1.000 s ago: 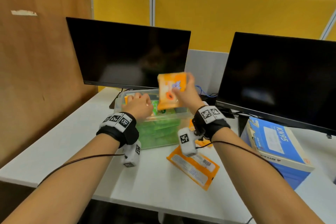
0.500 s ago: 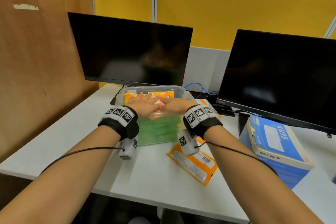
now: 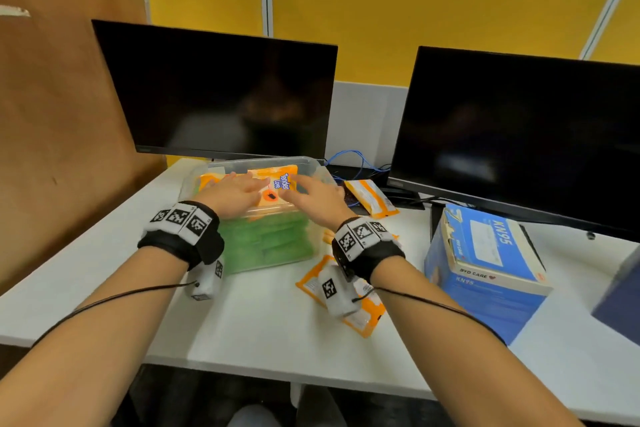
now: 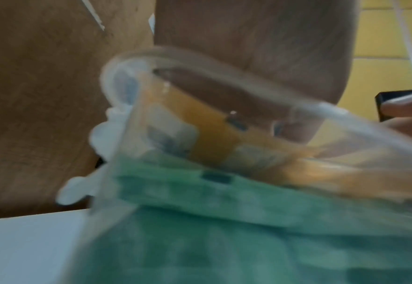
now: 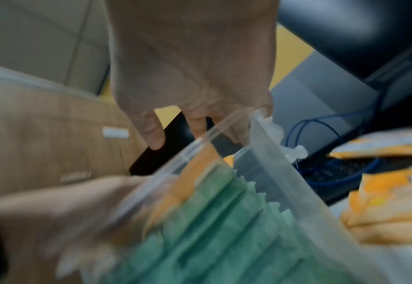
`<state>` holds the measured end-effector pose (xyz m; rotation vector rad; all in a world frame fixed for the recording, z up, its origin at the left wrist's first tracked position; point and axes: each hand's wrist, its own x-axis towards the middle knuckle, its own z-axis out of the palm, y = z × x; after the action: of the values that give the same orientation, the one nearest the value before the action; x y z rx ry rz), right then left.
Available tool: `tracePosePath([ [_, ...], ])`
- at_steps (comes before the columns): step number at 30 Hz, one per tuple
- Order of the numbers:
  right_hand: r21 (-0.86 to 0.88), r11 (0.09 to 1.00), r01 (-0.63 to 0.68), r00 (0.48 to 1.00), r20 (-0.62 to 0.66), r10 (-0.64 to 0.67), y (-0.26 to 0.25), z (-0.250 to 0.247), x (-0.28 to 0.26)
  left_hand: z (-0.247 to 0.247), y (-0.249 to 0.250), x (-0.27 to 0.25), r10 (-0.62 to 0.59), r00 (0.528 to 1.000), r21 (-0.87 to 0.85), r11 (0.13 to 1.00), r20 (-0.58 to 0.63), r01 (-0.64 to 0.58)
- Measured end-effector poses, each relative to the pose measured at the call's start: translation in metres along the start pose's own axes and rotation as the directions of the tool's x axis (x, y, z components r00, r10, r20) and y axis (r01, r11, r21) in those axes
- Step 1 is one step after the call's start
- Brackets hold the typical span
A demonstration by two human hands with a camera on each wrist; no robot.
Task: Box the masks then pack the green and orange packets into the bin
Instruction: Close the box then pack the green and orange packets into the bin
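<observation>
A clear plastic bin (image 3: 270,160) stands mid-table, with green packets (image 3: 266,243) stacked inside and an orange packet (image 3: 280,180) lying on top. My left hand (image 3: 235,191) and right hand (image 3: 311,198) lie flat on that orange packet, fingers straight, side by side. In the left wrist view the bin rim (image 4: 224,65) runs under my palm, above an orange packet (image 4: 212,123) and the green packets (image 4: 224,230). In the right wrist view my straight fingers (image 5: 151,130) reach over the bin (image 5: 272,153). Loose orange packets (image 3: 370,198) lie right of the bin, another orange packet (image 3: 360,319) under my right wrist.
A blue KN95 mask box (image 3: 485,263) stands shut at the right. Two dark monitors (image 3: 221,94) (image 3: 519,135) stand behind the bin, a wooden partition (image 3: 62,114) walls the left side, and blue cable (image 3: 360,163) lies between the monitors. A dark object (image 3: 623,295) sits at the right edge.
My right hand brought the orange packet down from above the bin and laid it on the stack. Both hands now lie flat on it, slightly further apart than before.
</observation>
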<state>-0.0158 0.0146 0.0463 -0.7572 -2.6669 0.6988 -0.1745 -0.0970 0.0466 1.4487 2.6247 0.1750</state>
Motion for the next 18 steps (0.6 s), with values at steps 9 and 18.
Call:
tracePosePath([
  [9,0.421,0.87,-0.255,0.911,-0.196,0.362,0.094,-0.021,-0.003,0.038,0.13,-0.037,0.45,0.857,-0.033,0.881,-0.252,-0.472],
  [18,-0.065,0.831,-0.552,0.834,-0.027,0.552,0.156,0.018,0.007,0.12,0.127,-0.012,0.374,0.824,-0.072,0.922,0.426,-0.381],
])
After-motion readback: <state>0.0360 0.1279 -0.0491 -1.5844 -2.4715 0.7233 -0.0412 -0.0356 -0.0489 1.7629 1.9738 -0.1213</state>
